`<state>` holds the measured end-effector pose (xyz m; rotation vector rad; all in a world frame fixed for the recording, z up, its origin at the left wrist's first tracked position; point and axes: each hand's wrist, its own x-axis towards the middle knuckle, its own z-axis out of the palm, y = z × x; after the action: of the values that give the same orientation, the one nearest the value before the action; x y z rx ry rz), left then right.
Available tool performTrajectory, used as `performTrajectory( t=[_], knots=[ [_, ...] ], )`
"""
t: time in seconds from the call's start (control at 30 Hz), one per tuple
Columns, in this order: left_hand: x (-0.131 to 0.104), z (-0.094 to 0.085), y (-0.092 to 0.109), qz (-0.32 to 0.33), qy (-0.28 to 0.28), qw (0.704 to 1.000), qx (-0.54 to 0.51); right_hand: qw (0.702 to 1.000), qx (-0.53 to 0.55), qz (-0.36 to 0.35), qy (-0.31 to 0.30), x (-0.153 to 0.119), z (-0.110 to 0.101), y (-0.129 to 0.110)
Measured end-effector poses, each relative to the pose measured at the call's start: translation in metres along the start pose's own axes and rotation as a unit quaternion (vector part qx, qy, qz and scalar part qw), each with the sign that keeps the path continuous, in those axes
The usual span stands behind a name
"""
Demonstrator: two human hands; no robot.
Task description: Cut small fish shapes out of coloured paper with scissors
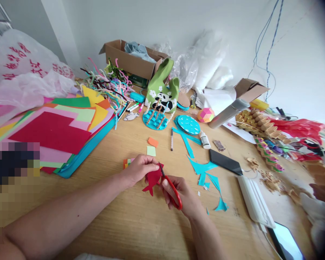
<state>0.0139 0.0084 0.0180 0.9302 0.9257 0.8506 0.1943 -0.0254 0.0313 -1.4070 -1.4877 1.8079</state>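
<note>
My left hand [144, 169] pinches a small piece of red paper [153, 177], which has a tail-like end pointing down toward me. In my right hand [178, 191] is a pair of scissors [176, 196] with red handles. Their dark blades lie at the right edge of the red paper. Partly behind my left fingers sits a little stack of colored paper pieces [128, 163]. Just beyond are a pale green paper square [151, 151] and an orange paper piece [152, 141].
Colored paper sheets [51, 130] are piled at the left. Blue paper scraps [202, 165], a black power bank-like block [224, 161] and a white power strip [256, 200] lie to the right. A glue bottle [205, 140], a pen [171, 139] and a green panda bag [162, 90] stand or lie farther back.
</note>
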Motion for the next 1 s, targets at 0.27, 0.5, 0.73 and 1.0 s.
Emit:
performTrajectory(
  t=[0.27,0.5,0.73,1.0],
  knots=[
    [-0.0002,-0.0005,-0.0004,-0.002,0.011,1.000,-0.014,1.000,0.000,0.003,0.001,-0.0012,0.0000,-0.0014],
    [0.0008,-0.0025,-0.0024,-0.016,0.012,0.999,-0.047,1.000,0.004,-0.010,0.003,0.0000,-0.0007,0.0015],
    [-0.0014,-0.0017,-0.0013,-0.030,-0.054,0.995,-0.074,0.999,0.028,-0.032,0.013,0.0040,-0.0024,0.0034],
    [-0.0008,-0.0059,0.0028,-0.069,-0.077,0.994,-0.045,0.995,0.059,-0.053,0.065,0.0082,-0.0012,-0.0016]
  ],
)
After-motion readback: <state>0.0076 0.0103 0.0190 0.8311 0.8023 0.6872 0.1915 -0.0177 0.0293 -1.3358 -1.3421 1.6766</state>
